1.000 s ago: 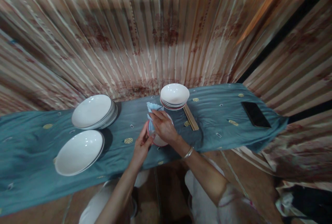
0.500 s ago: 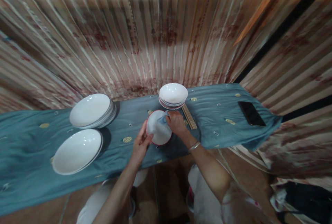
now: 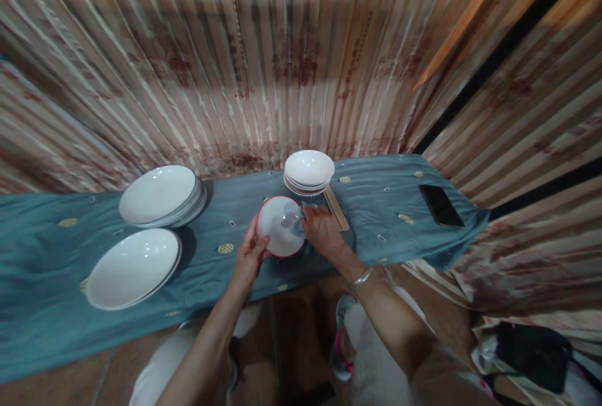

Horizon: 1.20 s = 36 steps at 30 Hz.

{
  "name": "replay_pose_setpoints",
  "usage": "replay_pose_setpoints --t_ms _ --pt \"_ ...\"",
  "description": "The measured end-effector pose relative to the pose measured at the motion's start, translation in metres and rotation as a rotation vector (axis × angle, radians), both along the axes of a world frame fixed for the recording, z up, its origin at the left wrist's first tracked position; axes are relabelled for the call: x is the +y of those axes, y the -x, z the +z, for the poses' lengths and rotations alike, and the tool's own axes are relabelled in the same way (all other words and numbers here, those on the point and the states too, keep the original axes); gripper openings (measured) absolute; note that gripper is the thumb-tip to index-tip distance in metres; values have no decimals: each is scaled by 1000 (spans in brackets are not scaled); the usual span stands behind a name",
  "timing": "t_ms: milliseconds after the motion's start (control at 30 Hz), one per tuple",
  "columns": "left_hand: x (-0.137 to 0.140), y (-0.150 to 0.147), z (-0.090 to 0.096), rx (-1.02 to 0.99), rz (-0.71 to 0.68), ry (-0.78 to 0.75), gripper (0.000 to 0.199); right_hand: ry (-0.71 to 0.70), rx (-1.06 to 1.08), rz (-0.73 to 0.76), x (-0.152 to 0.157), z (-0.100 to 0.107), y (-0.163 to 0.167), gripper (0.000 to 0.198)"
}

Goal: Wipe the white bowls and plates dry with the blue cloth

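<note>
My left hand grips a white bowl with a red rim by its left edge, thumb over the rim. The bowl is held just above the front part of the cloth-covered table. My right hand, with a bracelet at its wrist, is closed on a pale blue-grey cloth, which lies against the right side of the bowl; the cloth is blurred. Right behind the bowl stands a stack of small white bowls. A bundle of chopsticks lies beside that stack, partly behind my right hand.
At the left stand a taller stack of white plates and a lower one in front of it. A black phone lies on the teal tablecloth at the right. Pleated curtains rise behind. A dark bag sits low at the right.
My right hand and the cloth have shifted slightly on the bowl, the cloth now nearer its right side. The whole view has moved a little; both hands keep their hold.
</note>
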<state>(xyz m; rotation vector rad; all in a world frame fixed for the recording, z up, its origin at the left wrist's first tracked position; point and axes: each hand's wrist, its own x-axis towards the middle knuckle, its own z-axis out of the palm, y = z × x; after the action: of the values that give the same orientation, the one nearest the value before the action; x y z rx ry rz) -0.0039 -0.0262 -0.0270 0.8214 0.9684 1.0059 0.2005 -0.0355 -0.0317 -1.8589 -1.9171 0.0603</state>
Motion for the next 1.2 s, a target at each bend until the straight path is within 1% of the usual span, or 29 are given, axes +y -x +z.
replay_pose_setpoints --t_ms 67,133,267,367,533,733,933,1067,1200 --pt "0 0 -1 -9 -8 -2 93 -41 -36 52 0 8 7 19" --pt "-1 -1 -2 -15 -13 -7 93 -77 -70 117 2 12 14 22" --pt "-2 -1 -3 -23 -24 -18 91 -125 -123 250 11 9 24 31" --pt "-2 0 -3 -22 -31 -29 92 -116 -165 286 18 6 25 31" --pt "-3 1 -2 -18 -34 -33 93 -53 -205 254 19 6 24 27" --pt "-2 0 -2 -21 -11 -30 91 105 -270 219 1 4 26 23" --pt "1 -2 -1 -25 11 -33 82 205 -238 261 -17 10 33 17" --pt "2 -3 1 -26 19 -30 84 281 -145 274 -23 15 34 22" --pt "3 -3 -1 -39 33 -10 87 314 66 388 -24 15 35 22"
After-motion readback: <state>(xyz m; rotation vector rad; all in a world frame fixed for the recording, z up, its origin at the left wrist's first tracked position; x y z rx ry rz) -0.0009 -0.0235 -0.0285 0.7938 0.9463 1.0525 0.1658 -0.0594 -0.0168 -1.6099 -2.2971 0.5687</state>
